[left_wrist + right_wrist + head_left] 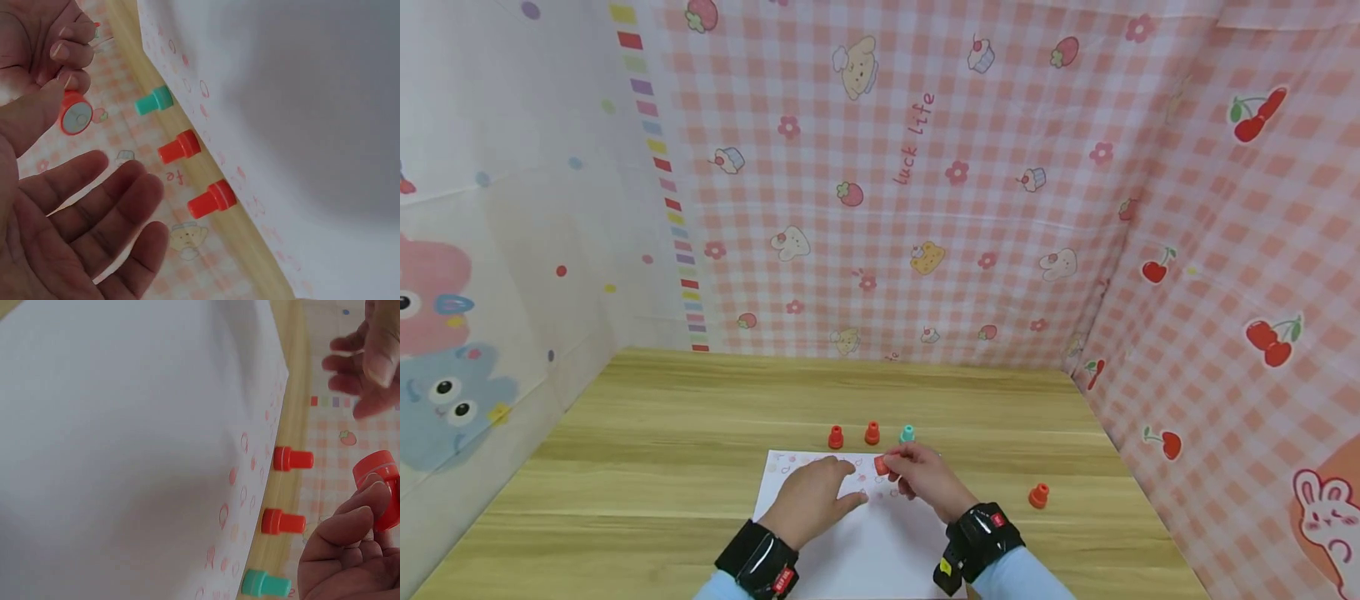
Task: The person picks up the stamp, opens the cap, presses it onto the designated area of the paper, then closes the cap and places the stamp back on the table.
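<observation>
My right hand [931, 482] pinches a red stamp [881, 466] between thumb and fingers, above the far part of a white sheet of paper [872, 550]. In the left wrist view the pale round face of this stamp [77, 119] shows. With fingers spread and holding nothing, my left hand [816, 497] hovers over the sheet, just left of the stamp. Small pink and red prints [224, 515] run along the sheet's far edge. Just beyond that edge stand two red stamps [294, 458] [283, 522] and a teal stamp [265, 584].
Another red stamp [1039, 497] stands on the wooden table [662, 467], to the right of the sheet. Pink checked cloth [880, 292] rises behind the table and along its right side. A pale printed cloth [580, 275] hangs at the left.
</observation>
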### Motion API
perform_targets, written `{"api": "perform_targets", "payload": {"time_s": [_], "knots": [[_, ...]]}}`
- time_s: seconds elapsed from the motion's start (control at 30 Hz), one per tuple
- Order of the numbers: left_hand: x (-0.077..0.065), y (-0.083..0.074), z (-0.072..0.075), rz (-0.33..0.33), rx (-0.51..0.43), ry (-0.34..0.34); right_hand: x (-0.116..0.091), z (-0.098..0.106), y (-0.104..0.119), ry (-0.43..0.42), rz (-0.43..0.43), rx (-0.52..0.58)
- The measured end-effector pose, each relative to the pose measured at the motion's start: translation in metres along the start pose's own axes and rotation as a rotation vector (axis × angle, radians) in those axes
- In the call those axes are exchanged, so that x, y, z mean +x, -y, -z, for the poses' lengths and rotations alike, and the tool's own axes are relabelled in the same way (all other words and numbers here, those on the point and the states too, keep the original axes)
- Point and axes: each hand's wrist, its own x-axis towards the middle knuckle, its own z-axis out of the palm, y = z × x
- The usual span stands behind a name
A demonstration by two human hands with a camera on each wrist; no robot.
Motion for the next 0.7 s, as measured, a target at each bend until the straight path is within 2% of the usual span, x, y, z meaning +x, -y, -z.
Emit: {"api": "perform_targets", "payload": {"time_s": [0.13,0.3,0.47,0.7], "knots": [[-0.002,0.0,0.0,-0.008,0.098,0.04,0.002,0.008,0.001,-0.03,0.021,-0.119],[-0.006,-0.001,0.003,0.04,0.196,0.122,0.005,0.02,0.004,-0.109,0.05,-0.371],[-0.01,-0.004,0.006,0.072,0.245,0.17,0.012,0.034,0.002,-0.205,0.054,-0.598],[-0.013,-0.005,0.008,0.068,0.259,0.186,0.024,0.057,-0.011,-0.284,0.179,-0.937]]}}
